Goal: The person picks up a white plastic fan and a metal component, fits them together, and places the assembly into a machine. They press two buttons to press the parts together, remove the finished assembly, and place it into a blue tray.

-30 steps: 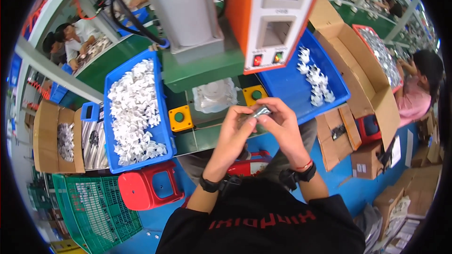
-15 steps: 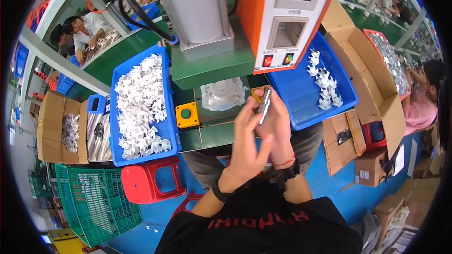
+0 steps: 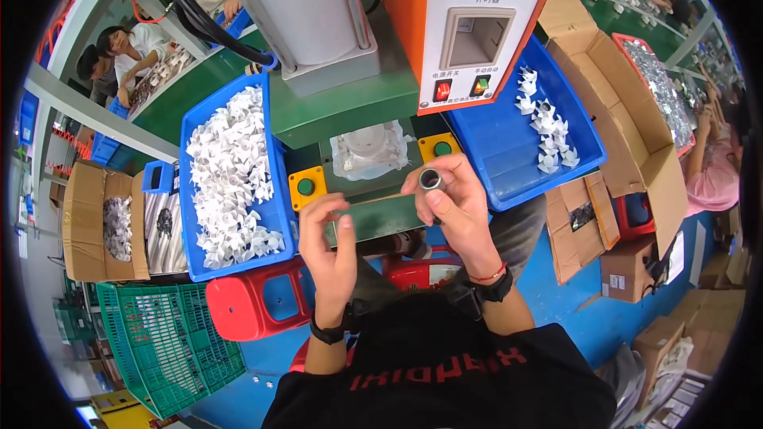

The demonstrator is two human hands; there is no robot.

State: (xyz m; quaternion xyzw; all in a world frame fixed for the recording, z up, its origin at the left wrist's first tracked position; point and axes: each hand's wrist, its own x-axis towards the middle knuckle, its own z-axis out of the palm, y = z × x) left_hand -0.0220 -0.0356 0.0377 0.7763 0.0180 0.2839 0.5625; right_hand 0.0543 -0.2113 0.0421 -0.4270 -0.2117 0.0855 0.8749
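Note:
In my right hand (image 3: pixel 465 218) is a stepped, shiny metal cylinder (image 3: pixel 431 180), gripped between thumb and fingers. Its round, hollow end now faces up. My left hand (image 3: pixel 327 250) is apart from it, holding nothing, with thumb and fingers spread near the front edge of the green press table. Beyond both hands, a pale fixture (image 3: pixel 369 151) wrapped in clear film sits under the press's green block (image 3: pixel 350 107). Yellow boxes with a green button flank it, the left button box (image 3: pixel 307 187) close to my left fingertips and the right button box (image 3: pixel 438 147) just past my right hand.
A blue tray (image 3: pixel 284 199) on the left is heaped with white finned parts. The right blue tray (image 3: pixel 501 171) holds fewer. An orange-and-white control box (image 3: pixel 433 48) overhangs the back. Cardboard boxes, a red stool (image 3: pixel 238 310) and a green crate (image 3: pixel 163 349) stand around. Other people sit farther off.
My hands have parted: the left let go and moved left, while the right keeps the metal cylinder and has turned its hollow end upward. The view has shifted slightly.

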